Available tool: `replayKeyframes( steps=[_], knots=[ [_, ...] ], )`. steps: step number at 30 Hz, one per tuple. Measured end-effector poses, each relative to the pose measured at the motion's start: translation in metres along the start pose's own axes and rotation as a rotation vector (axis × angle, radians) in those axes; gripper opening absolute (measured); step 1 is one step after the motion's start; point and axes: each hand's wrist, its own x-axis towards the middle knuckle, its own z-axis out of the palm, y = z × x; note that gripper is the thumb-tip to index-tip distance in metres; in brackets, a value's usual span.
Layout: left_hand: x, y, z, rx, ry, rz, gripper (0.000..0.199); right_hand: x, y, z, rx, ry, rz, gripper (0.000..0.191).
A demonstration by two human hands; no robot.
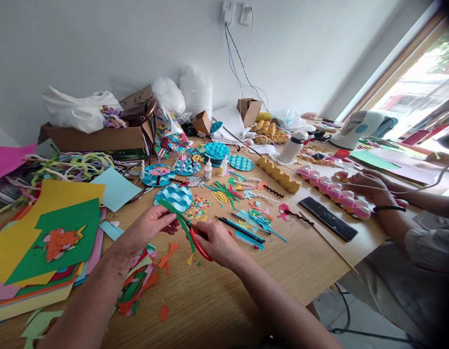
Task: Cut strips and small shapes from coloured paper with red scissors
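My left hand [153,224] pinches a strip of green paper [169,206] between thumb and fingers. My right hand [214,242] is wrapped round the handles of red scissors [200,246]. The scissors' blades meet the green paper just right of my left fingertips, and a narrow green piece hangs down beside them. Behind my hands lies a round blue wave-patterned disc [174,196]. Small confetti-like paper bits [200,207] are scattered to its right. Below my hands, orange paper scraps [168,254] lie on the wooden table [210,300].
Stacked coloured paper [70,242] covers the table's left side. Pens [242,229], a black phone [328,218] and a thin wooden stick [329,242] lie to the right. A co-worker's hands [370,184] hold a pink egg-carton strip [333,190]. Glue bottles [207,169] stand farther back.
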Motion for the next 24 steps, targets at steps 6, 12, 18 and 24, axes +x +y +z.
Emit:
replayKeyframes(
  steps=[6, 12, 18, 24],
  knots=[
    [-0.0007, -0.0005, -0.0025, -0.021, 0.073, 0.012, 0.019, 0.0007, 0.0005, 0.0003, -0.001, 0.004, -0.002, 0.026],
    [-0.0002, 0.0004, -0.0015, -0.028, 0.074, 0.004, 0.018, 0.0007, 0.0013, 0.0025, -0.001, 0.005, -0.008, 0.026],
    [-0.0002, -0.002, -0.0018, -0.001, 0.015, 0.004, 0.017, 0.0005, -0.0013, 0.0001, 0.009, -0.011, -0.02, 0.023],
    [0.0005, -0.0031, -0.0014, -0.011, -0.011, -0.006, 0.015, -0.0005, -0.0011, 0.0002, 0.02, -0.005, -0.019, 0.024]
  ],
)
